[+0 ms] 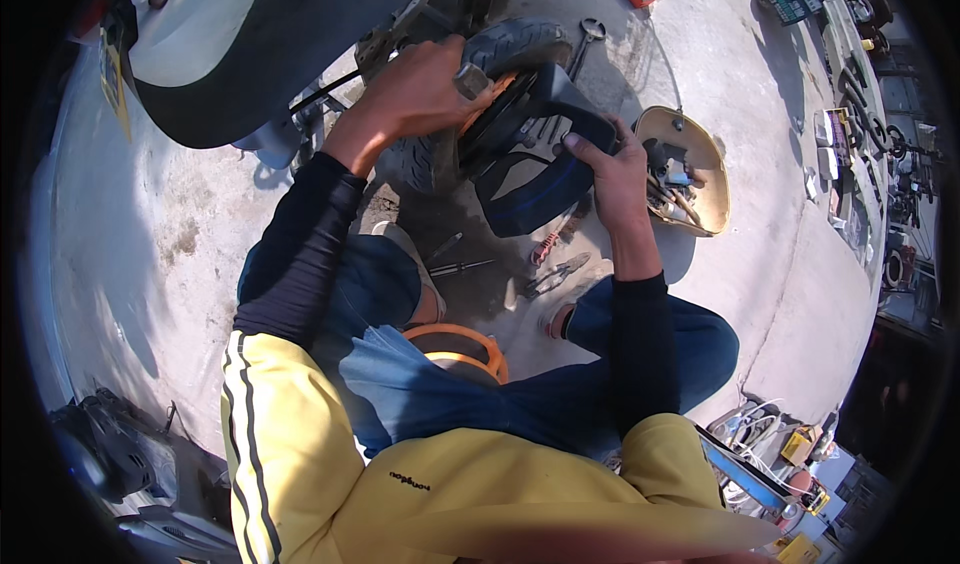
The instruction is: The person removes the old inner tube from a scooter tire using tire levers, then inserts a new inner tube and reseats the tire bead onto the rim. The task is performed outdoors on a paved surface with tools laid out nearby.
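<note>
My left hand [425, 89] is closed at the side of a scooter wheel with a black tyre [515, 44]. A grey, blocky metal piece [470, 81] shows at its fingers; whether it is a tool's head I cannot tell. My right hand [618, 169] grips a curved black plastic cover [535, 199], thumb on top, fingers mostly hidden behind. The cover sits tilted against the wheel's right side. Orange shows on the wheel between the tyre and the cover.
A cream tub [712, 179] of tools and parts stands right of my right hand. Wrenches [592, 32], a red-handled tool [545, 249] and a screwdriver [462, 267] lie on the concrete. The scooter's grey body [230, 54] is at upper left. An orange-rimmed stool [490, 344] is beneath me.
</note>
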Motion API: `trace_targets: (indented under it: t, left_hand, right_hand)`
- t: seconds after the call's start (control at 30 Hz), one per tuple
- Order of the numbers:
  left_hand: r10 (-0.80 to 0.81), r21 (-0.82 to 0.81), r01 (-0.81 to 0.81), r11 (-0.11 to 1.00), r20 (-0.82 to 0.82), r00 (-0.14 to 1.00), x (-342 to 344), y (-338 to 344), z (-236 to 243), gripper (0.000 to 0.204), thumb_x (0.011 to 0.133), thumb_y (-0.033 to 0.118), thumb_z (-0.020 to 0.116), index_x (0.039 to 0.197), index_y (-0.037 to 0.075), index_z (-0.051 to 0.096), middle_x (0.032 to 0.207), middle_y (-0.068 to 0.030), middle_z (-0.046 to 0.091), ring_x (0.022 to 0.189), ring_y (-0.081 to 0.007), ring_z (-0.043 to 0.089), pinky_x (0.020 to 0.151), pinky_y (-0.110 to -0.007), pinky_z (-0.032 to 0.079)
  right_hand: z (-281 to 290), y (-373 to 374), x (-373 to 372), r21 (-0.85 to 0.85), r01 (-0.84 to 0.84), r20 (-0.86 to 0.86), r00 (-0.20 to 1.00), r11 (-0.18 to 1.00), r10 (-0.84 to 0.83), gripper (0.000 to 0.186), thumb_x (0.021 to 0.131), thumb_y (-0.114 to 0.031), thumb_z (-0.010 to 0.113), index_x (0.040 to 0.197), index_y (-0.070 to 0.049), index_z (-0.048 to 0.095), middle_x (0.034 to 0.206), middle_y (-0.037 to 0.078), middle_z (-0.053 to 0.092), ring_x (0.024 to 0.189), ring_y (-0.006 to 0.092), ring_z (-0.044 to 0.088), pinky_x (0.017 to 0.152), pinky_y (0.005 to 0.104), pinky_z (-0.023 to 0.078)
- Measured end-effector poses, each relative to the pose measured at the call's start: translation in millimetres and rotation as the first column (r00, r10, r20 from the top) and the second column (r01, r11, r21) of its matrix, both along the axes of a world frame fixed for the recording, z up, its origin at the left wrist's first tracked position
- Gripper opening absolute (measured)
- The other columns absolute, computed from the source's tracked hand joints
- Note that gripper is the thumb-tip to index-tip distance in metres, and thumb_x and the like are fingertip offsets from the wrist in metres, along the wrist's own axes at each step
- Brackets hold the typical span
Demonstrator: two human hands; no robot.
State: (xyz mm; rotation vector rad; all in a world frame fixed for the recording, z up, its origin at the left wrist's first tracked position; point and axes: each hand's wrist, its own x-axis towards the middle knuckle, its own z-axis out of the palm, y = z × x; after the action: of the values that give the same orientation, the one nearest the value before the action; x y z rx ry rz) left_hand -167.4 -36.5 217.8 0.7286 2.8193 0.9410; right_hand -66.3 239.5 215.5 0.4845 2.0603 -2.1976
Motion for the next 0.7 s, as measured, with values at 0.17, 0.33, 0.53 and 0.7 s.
trace_targets:
  t: [0.17,0.33,0.53,0.7]
  left_hand:
    - [-0.005,0.004,0.005,1.0,0.091,0.996,-0.1,3.8,7.9,0.056,0.098,0.045,0.067,0.117,-0.007,0.061,0.083,-0.0266,0.07,0.081,-0.044,0.072,0.078,-0.051,0.053]
    - [0.014,0.012,-0.015,1.0,0.091,0.996,-1.6,2.0,4.0,0.06,0.096,0.048,0.068,0.122,-0.006,0.061,0.09,-0.0279,0.072,0.088,-0.0455,0.073,0.082,-0.052,0.055]
    - [-0.007,0.003,0.007,1.0,0.108,0.994,0.9,2.9,14.6,0.055,0.096,0.041,0.067,0.125,-0.006,0.062,0.097,-0.0297,0.074,0.097,-0.0486,0.072,0.088,-0.053,0.054]
    - [0.006,0.017,-0.007,1.0,0.077,0.997,3.0,2.1,16.1,0.054,0.095,0.039,0.068,0.125,-0.005,0.063,0.102,-0.0313,0.073,0.102,-0.0494,0.071,0.09,-0.054,0.054]
  right_hand:
    - [45.5,33.1,8.4,0.59,-0.199,-0.033,0.963,0.782,0.269,0.042,0.084,0.009,0.073,0.125,-0.002,0.067,0.107,0.014,0.074,0.096,0.0245,0.074,0.085,0.0385,0.057]
    - [66.2,51.5,31.7,0.957,-0.129,-0.067,0.772,0.259,0.632,0.052,0.069,0.019,0.068,0.114,-0.006,0.072,0.118,0.014,0.068,0.112,0.0406,0.065,0.099,0.0459,0.055]
    - [57.7,64.2,27.2,0.976,0.146,-0.217,0.626,0.16,0.749,0.042,0.071,0.011,0.072,0.107,-0.01,0.072,0.118,0.008,0.068,0.113,0.0312,0.065,0.1,0.0445,0.052]
    - [65.5,57.3,22.6,0.978,0.177,-0.19,0.558,0.108,0.808,0.028,0.078,0.003,0.072,0.102,-0.012,0.074,0.112,0.005,0.068,0.109,0.0239,0.066,0.101,0.042,0.048]
